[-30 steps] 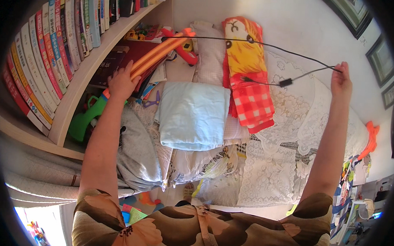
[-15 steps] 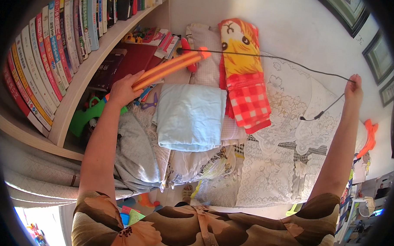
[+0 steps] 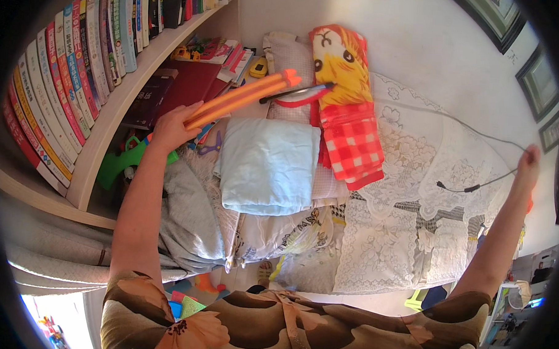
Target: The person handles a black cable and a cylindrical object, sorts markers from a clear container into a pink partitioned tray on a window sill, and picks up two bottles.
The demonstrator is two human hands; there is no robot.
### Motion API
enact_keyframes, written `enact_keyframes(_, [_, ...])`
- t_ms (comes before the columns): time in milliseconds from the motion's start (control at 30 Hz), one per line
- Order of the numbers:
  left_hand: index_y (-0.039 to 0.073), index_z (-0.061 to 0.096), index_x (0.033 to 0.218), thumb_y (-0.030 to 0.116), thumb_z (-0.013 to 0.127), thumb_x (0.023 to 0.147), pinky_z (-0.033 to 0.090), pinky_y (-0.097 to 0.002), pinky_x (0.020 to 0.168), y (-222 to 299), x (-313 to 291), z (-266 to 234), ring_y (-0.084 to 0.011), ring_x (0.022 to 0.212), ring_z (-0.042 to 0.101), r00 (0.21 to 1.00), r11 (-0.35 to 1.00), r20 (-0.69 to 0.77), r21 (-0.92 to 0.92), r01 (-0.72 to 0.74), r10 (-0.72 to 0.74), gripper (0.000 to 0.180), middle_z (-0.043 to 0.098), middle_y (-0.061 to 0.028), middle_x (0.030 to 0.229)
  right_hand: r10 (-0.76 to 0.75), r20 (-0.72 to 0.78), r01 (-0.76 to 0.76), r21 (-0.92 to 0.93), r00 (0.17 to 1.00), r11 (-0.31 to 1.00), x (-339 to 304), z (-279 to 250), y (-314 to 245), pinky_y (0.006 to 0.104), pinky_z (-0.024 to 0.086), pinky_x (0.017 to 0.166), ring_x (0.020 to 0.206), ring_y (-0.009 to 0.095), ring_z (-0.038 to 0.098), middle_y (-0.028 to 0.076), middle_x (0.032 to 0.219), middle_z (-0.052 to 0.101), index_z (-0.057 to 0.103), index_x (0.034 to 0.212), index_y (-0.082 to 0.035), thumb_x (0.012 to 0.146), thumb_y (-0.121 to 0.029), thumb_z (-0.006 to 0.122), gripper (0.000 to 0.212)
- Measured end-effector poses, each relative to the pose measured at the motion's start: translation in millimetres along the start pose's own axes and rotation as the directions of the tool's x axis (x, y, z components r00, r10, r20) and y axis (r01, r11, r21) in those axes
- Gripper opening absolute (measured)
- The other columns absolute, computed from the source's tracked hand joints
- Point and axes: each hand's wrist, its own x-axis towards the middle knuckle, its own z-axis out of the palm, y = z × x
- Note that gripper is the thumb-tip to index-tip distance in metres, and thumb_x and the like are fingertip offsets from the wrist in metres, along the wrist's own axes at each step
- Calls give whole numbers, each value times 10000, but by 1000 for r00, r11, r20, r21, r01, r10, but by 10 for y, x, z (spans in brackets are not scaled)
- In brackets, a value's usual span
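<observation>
My left hand [image 3: 175, 131] is closed round the near end of a pair of long orange tubes [image 3: 240, 99] with darker stripes, held beside the bookshelf. Out at the far right my right hand [image 3: 526, 168] grips a thin dark cable [image 3: 490, 180], its short plug end dangling below the fist. The longer stretch runs left, smeared by motion, toward a blurred black-and-red object [image 3: 301, 95] whose kind I cannot make out. That object is just right of the tubes' tips, over the bedding. Below the tubes is a folded pale blue cloth [image 3: 269, 166].
A red checked blanket [image 3: 353, 140] with a yellow animal print lies folded by the wall. White lace covers [image 3: 378, 245] spread to the right. Books fill the shelf [image 3: 101, 162] at left, near a green toy [image 3: 112, 168] and purple scissors [image 3: 211, 144]. A yellow object [image 3: 258, 67] sits behind.
My right hand has moved right and lower with the cable. The black-and-red object has shifted right from behind the tubes, uncovering the yellow object. My left hand has barely moved.
</observation>
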Motion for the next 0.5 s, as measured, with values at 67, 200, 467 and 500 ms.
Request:
enact_keyframes(67, [263, 494, 1331, 209, 728, 712, 494, -395, 809, 46, 2, -27, -304, 925, 598, 997, 997, -67, 66, 43, -39, 664, 601, -103, 993, 25, -63, -25, -2, 998, 1000, -80, -64, 55, 413, 559, 869, 831, 271, 627, 182, 918, 614, 545, 1013, 111, 842, 124, 549, 172])
enact_keyframes(200, [276, 436, 1377, 258, 714, 768, 477, -427, 883, -96, 100, -142, -328, 1059, 568, 980, 954, -95, 228, 192, -174, 669, 592, -140, 1164, 234, -276, -167, 245, 932, 955, -450, 53, 361, 409, 552, 882, 867, 276, 627, 190, 974, 607, 524, 1067, 109, 856, 114, 525, 211])
enact_keyframes(467, [184, 391, 1394, 324, 653, 829, 490, -464, 824, -710, 445, -32, -318, 1048, 567, 886, 735, -290, 495, 463, -362, 638, 575, -119, 1126, 351, -346, -230, 346, 870, 910, -761, 329, 203, 375, 548, 875, 916, 262, 628, 183, 1054, 602, 502, 1123, 109, 887, 65, 508, 240])
enact_keyframes(500, [182, 389, 1394, 324, 649, 834, 486, -471, 830, -713, 529, 37, -317, 1060, 562, 885, 728, -309, 506, 464, -349, 634, 571, -116, 1137, 351, -332, -230, 354, 876, 907, -761, 261, 14, 369, 549, 869, 919, 258, 628, 180, 1056, 603, 503, 1122, 109, 889, 58, 511, 239])
